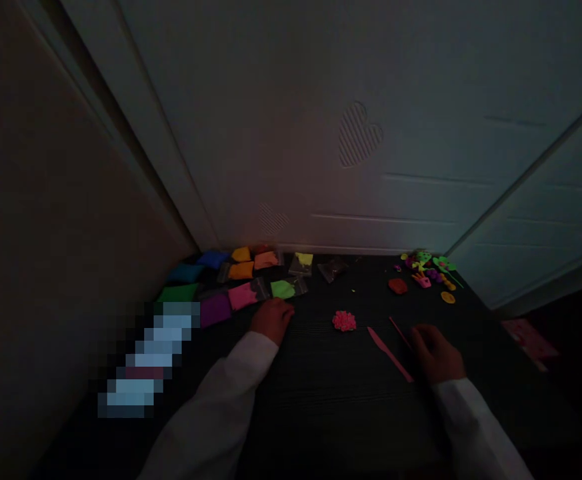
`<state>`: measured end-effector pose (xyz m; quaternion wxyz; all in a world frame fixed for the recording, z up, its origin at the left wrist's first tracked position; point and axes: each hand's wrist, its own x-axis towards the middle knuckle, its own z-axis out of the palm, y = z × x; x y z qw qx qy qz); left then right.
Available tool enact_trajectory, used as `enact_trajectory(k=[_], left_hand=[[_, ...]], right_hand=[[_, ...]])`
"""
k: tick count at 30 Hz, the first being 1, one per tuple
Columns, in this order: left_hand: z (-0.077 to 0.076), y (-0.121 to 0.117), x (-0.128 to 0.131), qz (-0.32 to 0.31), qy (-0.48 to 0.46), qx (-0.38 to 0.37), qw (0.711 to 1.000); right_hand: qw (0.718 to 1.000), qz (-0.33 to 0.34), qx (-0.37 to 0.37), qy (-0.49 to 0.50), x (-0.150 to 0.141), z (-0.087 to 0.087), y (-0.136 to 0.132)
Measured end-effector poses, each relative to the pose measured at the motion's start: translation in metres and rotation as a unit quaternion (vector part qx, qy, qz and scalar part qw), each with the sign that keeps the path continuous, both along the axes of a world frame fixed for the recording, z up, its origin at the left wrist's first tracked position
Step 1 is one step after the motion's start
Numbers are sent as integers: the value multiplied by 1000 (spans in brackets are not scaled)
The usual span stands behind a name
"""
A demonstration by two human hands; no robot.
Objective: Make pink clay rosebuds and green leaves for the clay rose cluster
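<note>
My left hand [272, 321] rests on the dark table with its fingers curled together, just in front of a small bag of light green clay [283, 289]. Whether anything is in those fingers is hidden. My right hand [438, 355] is closed at the near end of a thin pink stick [399, 331], which points away to the left. Beside the stick lies a pink plastic knife [389, 354], untouched. Between my hands sits a bumpy pink clay piece [344, 321], round like a flower head.
Bags of coloured clay, among them a purple one [215, 310] and a pink one [243, 295], line the back left. Small colourful clay figures [423, 262], a red lump [397, 286] and a yellow disc [448, 297] lie back right. A white panel [291, 167] rises behind the table.
</note>
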<state>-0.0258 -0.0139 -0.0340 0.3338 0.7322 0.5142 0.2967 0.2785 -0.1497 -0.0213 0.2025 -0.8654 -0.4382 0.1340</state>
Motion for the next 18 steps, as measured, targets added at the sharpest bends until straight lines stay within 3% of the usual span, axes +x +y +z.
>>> enact_trajectory(k=[3, 7, 8, 10, 13, 15, 18], left_hand=[[3, -3, 3, -3, -44, -25, 999], [8, -10, 9, -22, -126, -89, 988], [8, -11, 11, -30, -149, -113, 982], [8, -13, 15, -51, -195, -169, 965], [4, -11, 16, -78, -259, -240, 932], [2, -9, 15, -83, -294, -271, 913], [4, -9, 12, -81, -334, -306, 888]], right_hand=[[1000, -3, 13, 0, 1, 7, -3], [999, 20, 32, 9, -15, 29, -3], [998, 42, 41, 17, -26, 36, -1], [978, 178, 95, 43, -57, 49, 7], [918, 368, 145, 21, -109, 57, 26], [904, 392, 168, 16, -132, 54, 41], [906, 365, 213, 16, -141, 40, 58]])
